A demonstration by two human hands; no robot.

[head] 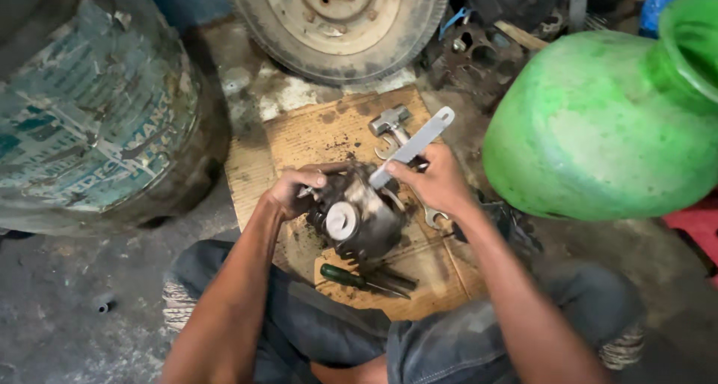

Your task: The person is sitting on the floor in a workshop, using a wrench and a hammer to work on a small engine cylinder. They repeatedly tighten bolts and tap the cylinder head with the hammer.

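My left hand (pixel 299 187) grips a dirty grey metal engine part (pixel 357 218) with a round pale face, held just above a cardboard sheet (pixel 299 133). My right hand (pixel 436 180) holds a flat silver wrench (pixel 415 145) angled up and to the right, its lower end against the top of the part. Both forearms reach in from the bottom of the head view. My knees in dark trousers frame the sheet.
A hammer (pixel 390 120) and a second wrench (pixel 432 218) lie on the cardboard, with a green-handled screwdriver (pixel 351 278) near me. A green plastic pot (pixel 598 122) stands at right, a worn drum (pixel 97 107) at left, a wheel with tyre (pixel 338 17) beyond.
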